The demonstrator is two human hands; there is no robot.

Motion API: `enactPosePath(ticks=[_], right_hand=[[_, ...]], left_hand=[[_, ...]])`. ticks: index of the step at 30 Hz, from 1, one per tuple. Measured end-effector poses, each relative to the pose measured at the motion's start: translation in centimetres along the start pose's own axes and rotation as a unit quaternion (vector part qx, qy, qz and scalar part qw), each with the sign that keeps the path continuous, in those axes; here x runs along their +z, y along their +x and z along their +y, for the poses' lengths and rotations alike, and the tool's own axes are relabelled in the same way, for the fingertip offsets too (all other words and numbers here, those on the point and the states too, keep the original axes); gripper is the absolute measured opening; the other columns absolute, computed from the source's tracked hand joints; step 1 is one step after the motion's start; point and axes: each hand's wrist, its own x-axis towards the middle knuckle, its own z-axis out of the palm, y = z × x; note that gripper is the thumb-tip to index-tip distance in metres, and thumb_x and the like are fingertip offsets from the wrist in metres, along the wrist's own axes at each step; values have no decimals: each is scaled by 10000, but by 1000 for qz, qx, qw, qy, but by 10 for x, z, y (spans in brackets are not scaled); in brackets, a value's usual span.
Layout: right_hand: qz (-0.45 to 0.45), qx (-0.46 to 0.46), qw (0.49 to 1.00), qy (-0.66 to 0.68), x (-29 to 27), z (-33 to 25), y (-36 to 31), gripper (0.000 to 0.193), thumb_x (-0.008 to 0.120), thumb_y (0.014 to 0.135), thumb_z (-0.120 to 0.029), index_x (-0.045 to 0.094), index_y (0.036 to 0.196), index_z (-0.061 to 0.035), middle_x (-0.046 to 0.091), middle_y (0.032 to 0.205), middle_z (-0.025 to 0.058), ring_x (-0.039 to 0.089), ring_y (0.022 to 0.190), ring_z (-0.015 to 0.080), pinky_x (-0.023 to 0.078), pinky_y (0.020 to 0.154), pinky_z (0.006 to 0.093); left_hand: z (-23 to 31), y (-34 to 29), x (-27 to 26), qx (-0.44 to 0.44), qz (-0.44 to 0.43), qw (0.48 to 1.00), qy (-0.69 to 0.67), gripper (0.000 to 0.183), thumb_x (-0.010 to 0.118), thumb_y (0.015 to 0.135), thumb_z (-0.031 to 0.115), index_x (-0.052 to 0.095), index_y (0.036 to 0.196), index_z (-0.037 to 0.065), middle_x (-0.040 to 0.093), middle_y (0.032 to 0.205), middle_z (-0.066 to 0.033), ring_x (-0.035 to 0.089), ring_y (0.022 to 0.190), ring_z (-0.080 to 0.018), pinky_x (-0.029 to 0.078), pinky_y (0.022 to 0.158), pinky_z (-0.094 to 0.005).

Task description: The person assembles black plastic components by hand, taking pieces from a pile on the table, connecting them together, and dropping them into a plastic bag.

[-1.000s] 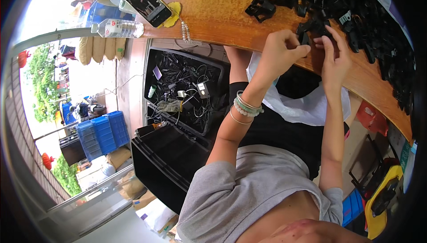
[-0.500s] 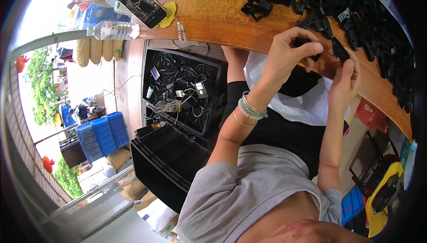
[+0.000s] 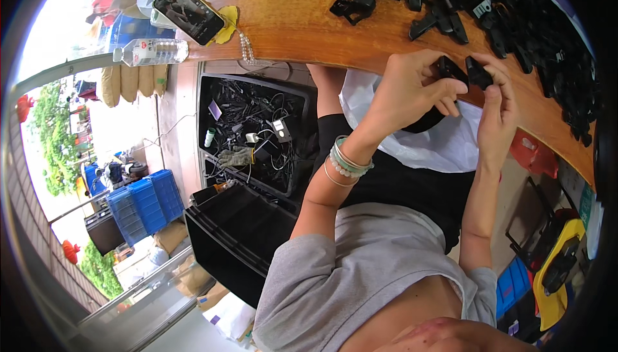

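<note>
Over the near edge of the wooden table [image 3: 270, 4], my left hand [image 3: 412, 88] is closed on a black plastic piece [image 3: 453, 68], pinched between thumb and fingers. Bracelets circle that wrist. My right hand [image 3: 499, 104] grips a second black plastic piece [image 3: 477, 72], tapered in shape. The two pieces are held close together, end to end; whether they touch is hard to tell. Beyond my hands lies a large pile of similar black plastic parts [image 3: 515, 23]. One loose black clip-like part [image 3: 353, 5] sits at the pile's left side.
A white plastic bag [image 3: 438, 149] lies open in front of my lap. To the left stand a black bin [image 3: 308, 107] of cables and small parts and a black crate [image 3: 225, 249]. A phone [image 3: 188, 12] and a clear bottle [image 3: 154, 51] rest at the table's left end.
My hands have come closer together, narrowing the gap between the two black pieces. The left hand's fingers have shifted on its piece. The whole view has moved slightly.
</note>
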Motion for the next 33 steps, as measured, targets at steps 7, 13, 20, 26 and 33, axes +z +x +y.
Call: enactPosePath(ticks=[7,13,20,26,33], right_hand=[[0,-20,990,-140,2,-13,-2,157,529,841,4,608,970,47,592,1112,141,576,986,219,445,861,300],[-46,-49,987,-145,-3,-15,-4,196,547,775,56,611,961,56,595,1102,149,586,960,240,456,830,288],[-36,50,990,126,-4,-7,-18,354,591,799,103,568,1146,36,605,1093,150,580,991,175,453,873,277],[-18,54,994,-91,-13,-9,-2,290,634,811,3,639,1097,-51,632,942,85,605,837,154,476,730,253],[100,-98,827,-544,-34,15,43,176,680,797,-172,643,916,-48,611,839,90,574,767,267,426,729,359]], left_hand=[[-1,-2,8,30,7,998,54,183,618,846,3,579,982,-113,638,727,-137,681,629,-213,553,529,-250],[-5,-2,7,-22,-20,998,56,199,602,864,20,574,1018,-103,640,735,-129,677,636,-193,549,550,-246],[-16,-14,17,162,-3,950,268,292,586,851,-29,541,1139,-22,648,909,-100,662,683,-130,517,616,-219],[-15,-13,-10,91,40,991,89,152,527,906,96,552,1009,-14,620,840,-150,615,559,-175,482,510,-237],[-12,17,-18,107,170,962,184,176,606,874,121,507,778,12,584,763,-116,570,537,-189,475,497,-298]])
